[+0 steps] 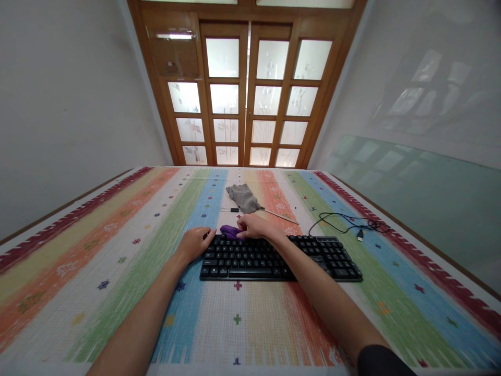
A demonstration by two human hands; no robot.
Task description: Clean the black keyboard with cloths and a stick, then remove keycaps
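A black keyboard (250, 261) lies flat on the striped tablecloth in front of me. My left hand (195, 244) grips its upper left corner, thumb against the edge. In my right hand (254, 227) is a purple cloth (230, 231), pinched between the fingers and pressed on the top row of keys left of the middle. Part of the cloth is hidden by the fingers, and my right forearm crosses over the keyboard's right half.
Beyond the keyboard lie a crumpled grey cloth (245, 198), a thin pale stick (282, 215) and a small black piece (234, 210). A coiled cable (344, 222) with a USB plug (360, 235) rests at the right. The tablecloth (129, 292) spreads toward wooden glazed doors (246, 94).
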